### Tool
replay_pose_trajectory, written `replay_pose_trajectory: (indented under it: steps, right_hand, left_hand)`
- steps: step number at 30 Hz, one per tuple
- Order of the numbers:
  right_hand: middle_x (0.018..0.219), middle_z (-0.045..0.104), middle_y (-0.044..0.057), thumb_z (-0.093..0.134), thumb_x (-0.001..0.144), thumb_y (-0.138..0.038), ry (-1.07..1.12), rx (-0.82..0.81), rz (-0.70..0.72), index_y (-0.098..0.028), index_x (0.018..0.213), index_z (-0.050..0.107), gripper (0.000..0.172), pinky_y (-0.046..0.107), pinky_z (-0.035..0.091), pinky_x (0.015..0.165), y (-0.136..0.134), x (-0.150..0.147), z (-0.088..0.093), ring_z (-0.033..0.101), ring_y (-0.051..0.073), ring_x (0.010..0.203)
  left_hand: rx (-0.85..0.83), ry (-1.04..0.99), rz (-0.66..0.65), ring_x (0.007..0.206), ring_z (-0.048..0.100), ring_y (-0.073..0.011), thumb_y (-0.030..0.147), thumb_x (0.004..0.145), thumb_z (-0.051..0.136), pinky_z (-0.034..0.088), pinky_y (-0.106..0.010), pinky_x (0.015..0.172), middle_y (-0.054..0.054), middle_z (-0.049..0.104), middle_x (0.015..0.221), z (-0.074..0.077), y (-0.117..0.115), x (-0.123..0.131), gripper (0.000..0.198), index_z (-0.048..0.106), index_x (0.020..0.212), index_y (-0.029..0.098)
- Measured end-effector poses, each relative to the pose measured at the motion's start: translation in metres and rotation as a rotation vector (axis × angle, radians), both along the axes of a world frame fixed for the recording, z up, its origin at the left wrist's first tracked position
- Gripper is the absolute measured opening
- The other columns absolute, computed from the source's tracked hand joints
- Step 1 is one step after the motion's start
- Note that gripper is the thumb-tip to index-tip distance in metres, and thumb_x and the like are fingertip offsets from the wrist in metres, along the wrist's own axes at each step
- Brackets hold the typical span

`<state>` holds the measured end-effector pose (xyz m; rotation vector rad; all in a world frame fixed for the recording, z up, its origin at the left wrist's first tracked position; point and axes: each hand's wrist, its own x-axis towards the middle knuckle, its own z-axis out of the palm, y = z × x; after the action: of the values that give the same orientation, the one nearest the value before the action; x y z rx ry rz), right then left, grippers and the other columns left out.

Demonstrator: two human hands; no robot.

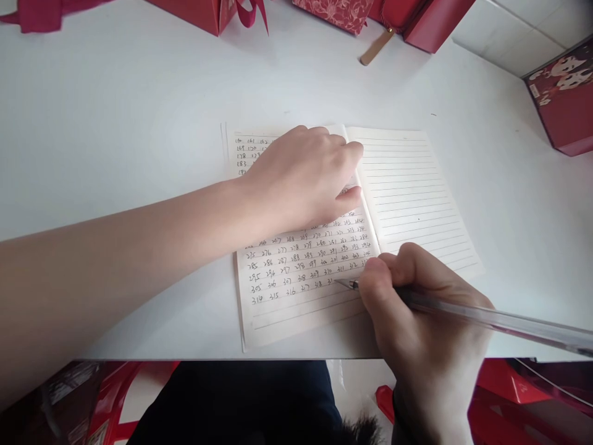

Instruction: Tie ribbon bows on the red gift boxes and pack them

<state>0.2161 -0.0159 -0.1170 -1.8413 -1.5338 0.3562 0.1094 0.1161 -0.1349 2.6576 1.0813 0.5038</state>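
An open lined notebook [296, 321] lies on the white desk, its left page filled with rows of handwritten numbers. The lowest written row starts at 314 and ends in "31" beside the pen tip. My left hand [310, 176] rests as a loose fist across the upper part of that page, covering some rows, with nothing seen in it. A clear-barrelled pen [500, 321] is pinched in my right hand [426, 315], its tip at the end of the last row. The right page [412, 185] has ruled lines and a small dot.
Along the desk's [115, 123] far edge stand a red box [199, 12] with ribbon and a red patterned box [336, 12]. A tan tag [376, 48] lies near them. Another red box [565, 99] stands at right. Red items [509, 389] show below the near edge.
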Motion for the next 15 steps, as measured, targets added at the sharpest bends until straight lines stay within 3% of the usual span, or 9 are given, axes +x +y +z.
replay_pose_trajectory:
  steps: [5,8,12,15]
  right_hand:
    - [0.046,0.025,-0.007,0.052,0.076,-0.013,-0.01,-0.014,-0.01,-0.019,0.052,0.027,0.035,0.02,0.019,0.036,0.0,0.001,0.0,0.021,0.005,0.041]
    - [0.046,0.024,-0.007,0.053,0.075,-0.009,0.157,-0.031,-0.034,-0.019,0.053,0.025,0.036,0.02,0.019,0.036,-0.004,0.0,-0.001,0.02,0.005,0.041]
    - [0.049,0.022,-0.007,0.054,0.078,-0.009,0.427,0.158,-0.249,-0.019,0.057,0.023,0.038,0.02,0.017,0.038,-0.013,-0.005,-0.004,0.021,0.005,0.042]
    - [0.049,0.031,-0.006,0.059,0.08,-0.016,0.514,0.292,-0.205,-0.019,0.059,0.036,0.031,0.02,0.021,0.038,-0.018,-0.004,-0.01,0.029,0.006,0.041]
  left_hand:
    - [0.011,0.002,-0.006,0.074,0.056,-0.0201,0.027,0.081,0.043,0.042,-0.033,0.068,-0.005,0.061,0.075,0.0,0.0,0.0,0.019,0.058,0.078,0.016]
    - [0.001,-0.03,-0.004,0.074,0.056,-0.0193,0.028,0.08,0.045,0.042,-0.033,0.07,-0.003,0.059,0.071,-0.003,0.0,0.0,0.018,0.058,0.076,0.016]
    - [-0.02,-0.07,-0.03,0.071,0.054,-0.0168,0.028,0.081,0.047,0.041,-0.032,0.07,-0.002,0.056,0.067,-0.004,0.001,-0.002,0.018,0.057,0.073,0.016]
    - [-0.038,-0.052,-0.064,0.066,0.052,-0.015,0.027,0.084,0.042,0.041,-0.031,0.067,-0.003,0.058,0.07,-0.001,-0.001,-0.005,0.022,0.056,0.072,0.015]
